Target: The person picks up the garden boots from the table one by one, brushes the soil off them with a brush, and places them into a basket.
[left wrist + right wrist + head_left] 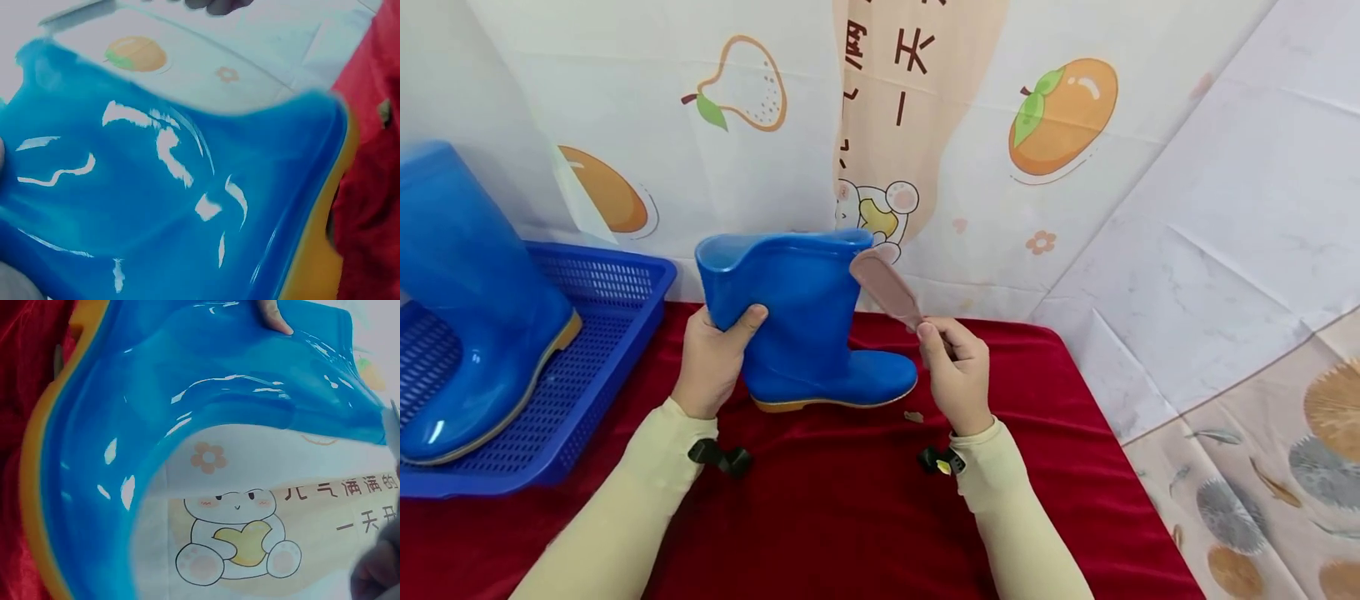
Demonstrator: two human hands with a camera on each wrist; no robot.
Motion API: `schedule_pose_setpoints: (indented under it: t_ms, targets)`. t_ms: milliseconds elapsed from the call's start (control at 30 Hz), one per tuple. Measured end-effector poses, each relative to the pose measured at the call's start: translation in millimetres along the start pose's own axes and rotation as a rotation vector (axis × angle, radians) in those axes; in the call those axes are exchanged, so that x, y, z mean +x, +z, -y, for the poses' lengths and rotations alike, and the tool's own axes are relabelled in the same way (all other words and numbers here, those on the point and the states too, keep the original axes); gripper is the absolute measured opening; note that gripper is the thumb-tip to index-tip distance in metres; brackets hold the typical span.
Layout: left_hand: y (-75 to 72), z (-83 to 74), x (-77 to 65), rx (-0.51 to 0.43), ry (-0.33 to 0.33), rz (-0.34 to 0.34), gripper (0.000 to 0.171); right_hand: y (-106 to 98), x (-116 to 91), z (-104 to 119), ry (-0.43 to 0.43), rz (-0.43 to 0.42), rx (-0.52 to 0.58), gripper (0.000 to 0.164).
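Note:
A blue rain boot (pixel 797 308) with a yellow sole is close over the red cloth, toe pointing right. My left hand (pixel 711 358) grips the back of its shaft, thumb on the near side; the other fingers are hidden behind. In the left wrist view the glossy boot (pixel 156 169) fills most of the picture. Between thumb and fingers, my right hand (pixel 958 371) pinches the narrow end of a pinkish-brown shoehorn (pixel 887 287). Its rounded blade slants up to the left and overlaps the boot's top front edge in the head view.
At the left, a second blue boot (pixel 475 333) stands in a blue perforated plastic basket (pixel 606 358). A small brownish scrap (pixel 913 416) lies on the red cloth (pixel 842 508) near the toe. Behind the table hangs a white printed curtain (pixel 970 150).

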State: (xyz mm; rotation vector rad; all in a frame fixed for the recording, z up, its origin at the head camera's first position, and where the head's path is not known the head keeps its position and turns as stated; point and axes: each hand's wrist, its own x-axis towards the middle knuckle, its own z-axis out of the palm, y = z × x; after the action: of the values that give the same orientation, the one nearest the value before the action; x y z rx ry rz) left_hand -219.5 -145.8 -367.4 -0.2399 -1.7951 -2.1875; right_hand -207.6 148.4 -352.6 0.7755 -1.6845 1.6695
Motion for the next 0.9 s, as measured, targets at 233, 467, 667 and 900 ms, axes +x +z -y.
schedule_pose_setpoints:
  t_ms: [233,467,667,900]
  targets:
    - [-8.8,-0.7,24.6,-0.359,0.050,0.057,0.041,-2,7,2,-0.065,-0.230,-0.071,0.034]
    - [-17.6,15.4,38.4,-0.242,-0.046,0.308,0.039,3,2,-1,-0.072,-0.086,-0.116,0.023]
    - [-36.3,31.0,36.1,-0.083,-0.144,0.464,0.042,6,0,-3,-0.058,-0.047,-0.156,0.018]
    - [-47.0,46.5,17.8,-0.296,-0.154,0.442,0.029,5,-1,-5,-0.045,-0.042,-0.176,0.016]
